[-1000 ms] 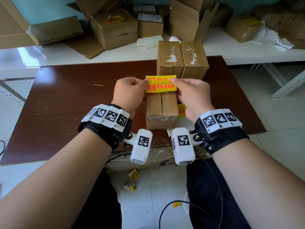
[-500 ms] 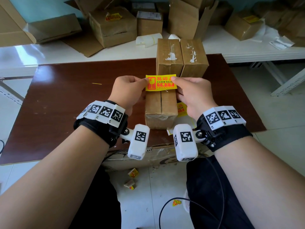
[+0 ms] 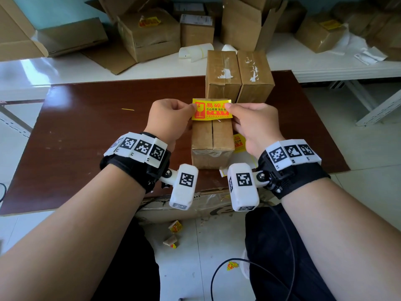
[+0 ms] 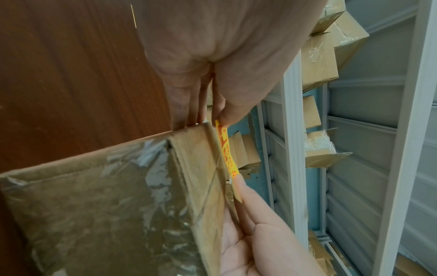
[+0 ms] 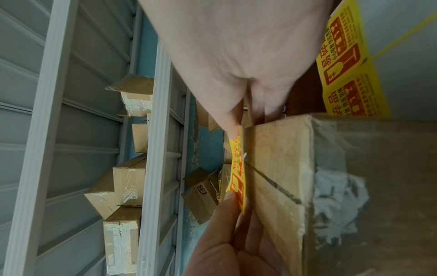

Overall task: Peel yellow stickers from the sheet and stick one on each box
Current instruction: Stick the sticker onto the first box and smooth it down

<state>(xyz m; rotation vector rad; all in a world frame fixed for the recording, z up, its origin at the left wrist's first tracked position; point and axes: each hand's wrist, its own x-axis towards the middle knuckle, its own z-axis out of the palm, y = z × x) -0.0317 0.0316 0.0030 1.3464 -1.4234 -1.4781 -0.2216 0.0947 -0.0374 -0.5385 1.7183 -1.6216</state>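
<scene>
A yellow sticker (image 3: pixel 211 111) with red print is stretched flat between both hands over the far end of the near cardboard box (image 3: pixel 212 140). My left hand (image 3: pixel 192 109) pinches its left end and my right hand (image 3: pixel 230 108) pinches its right end. In the left wrist view the sticker (image 4: pixel 227 151) runs close along the top of the box (image 4: pixel 118 196); whether it touches, I cannot tell. The sticker sheet (image 3: pixel 238 143) lies right of the box, partly under my right hand, and its yellow labels (image 5: pixel 347 65) show in the right wrist view. Two more boxes (image 3: pixel 223 74) (image 3: pixel 255 74) stand just beyond.
The boxes sit on a dark brown table (image 3: pixel 86 137). Behind it a white bench (image 3: pixel 152 68) carries several open cartons and paper rolls. Crumpled sticker scraps (image 3: pixel 174 227) and a black cable (image 3: pixel 217 274) lie on the floor by my legs.
Both hands keep their pinch on the sticker's ends over the near box; it has hardly moved.
</scene>
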